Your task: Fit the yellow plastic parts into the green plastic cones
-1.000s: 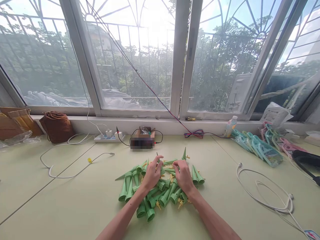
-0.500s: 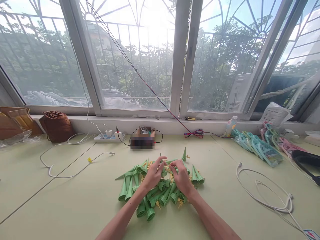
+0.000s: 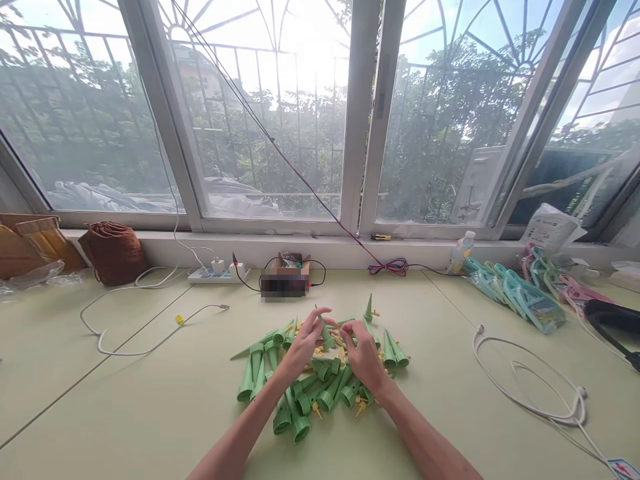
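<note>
My left hand (image 3: 306, 341) is closed around a green plastic cone spike (image 3: 326, 335), its tip pointing up and tilted left, its wide end down. Close by on the right, my right hand (image 3: 361, 347) has thumb and fingers pinched together; whatever is between them is too small to make out. Beneath and around both hands lies a heap of similar green cone spikes (image 3: 299, 421), with small yellow plastic valve pieces (image 3: 360, 405) among them. Several cones show open round ends. One more cone (image 3: 369, 308) stands upright behind the right hand, a yellow piece at its side.
A brown drawstring bag (image 3: 114, 253) and a white power strip (image 3: 220, 275) stand near the window wall. Behind the heap is a small box (image 3: 295, 265). To the right lie teal plastic items (image 3: 525, 300), a bottle (image 3: 460, 253) and a white cable (image 3: 520, 403).
The cone in my left hand has tilted and shows more clearly, as that hand has shifted slightly left. My right hand has hardly moved.
</note>
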A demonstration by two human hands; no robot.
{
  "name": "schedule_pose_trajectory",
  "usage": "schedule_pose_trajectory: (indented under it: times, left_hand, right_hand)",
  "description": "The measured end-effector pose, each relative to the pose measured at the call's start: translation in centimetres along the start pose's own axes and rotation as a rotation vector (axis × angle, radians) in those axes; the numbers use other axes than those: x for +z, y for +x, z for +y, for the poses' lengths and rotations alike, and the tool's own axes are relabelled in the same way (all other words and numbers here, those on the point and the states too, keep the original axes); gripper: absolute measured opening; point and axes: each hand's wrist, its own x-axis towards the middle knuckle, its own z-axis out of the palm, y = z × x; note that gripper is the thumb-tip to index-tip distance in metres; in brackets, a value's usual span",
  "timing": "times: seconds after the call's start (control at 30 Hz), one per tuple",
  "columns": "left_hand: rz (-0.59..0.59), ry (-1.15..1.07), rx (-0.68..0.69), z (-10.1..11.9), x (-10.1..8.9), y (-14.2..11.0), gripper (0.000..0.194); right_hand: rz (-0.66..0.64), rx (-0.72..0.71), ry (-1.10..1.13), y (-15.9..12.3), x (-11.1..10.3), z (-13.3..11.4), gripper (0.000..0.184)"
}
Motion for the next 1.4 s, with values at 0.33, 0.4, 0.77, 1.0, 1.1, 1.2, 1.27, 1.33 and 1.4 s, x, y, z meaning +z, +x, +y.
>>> schedule_pose_trajectory:
  times: [0.33,0.4,0.77,1.0,1.1,1.2,1.27,1.33,1.4]
  left_hand:
    - [-0.021,-0.165,-0.065,0.2,0.0,0.0,0.031]
    - [-0.009,-0.172,-0.071,0.3,0.0,0.0,0.032]
    - [-0.096,-0.409,-0.224,0.7,-0.2,-0.4,0.041]
    - [-0.072,-0.452,-0.302,1.4,-0.1,-0.6,0.029]
    - [-0.072,-0.475,-0.294,1.4,-0.1,-0.5,0.022]
    - [-0.063,-0.485,-0.300,1.2,-0.1,-0.5,0.020]
    - [-0.052,-0.481,-0.312,1.1,-0.2,-0.5,0.020]
    - [-0.051,-0.467,-0.322,1.1,-0.3,-0.5,0.021]
    - [-0.064,-0.449,-0.332,1.2,-0.3,-0.6,0.022]
  right_hand:
    - [0.014,-0.034,0.043,0.1,-0.1,-0.5,0.013]
    - [0.017,-0.038,0.050,0.0,0.0,-0.6,0.012]
    - [-0.055,-0.075,0.140,-0.2,-0.1,-1.2,0.011]
    - [-0.099,-0.081,0.165,-0.3,0.0,-1.2,0.012]
    - [-0.113,-0.093,0.199,-0.2,0.0,-1.4,0.012]
    - [-0.122,-0.109,0.236,-0.2,-0.1,-1.6,0.012]
    - [-0.132,-0.112,0.244,-0.3,0.0,-1.7,0.012]
    - [-0.140,-0.111,0.241,-0.3,0.0,-1.7,0.012]
    - [-0.148,-0.110,0.237,-0.4,0.0,-1.7,0.012]
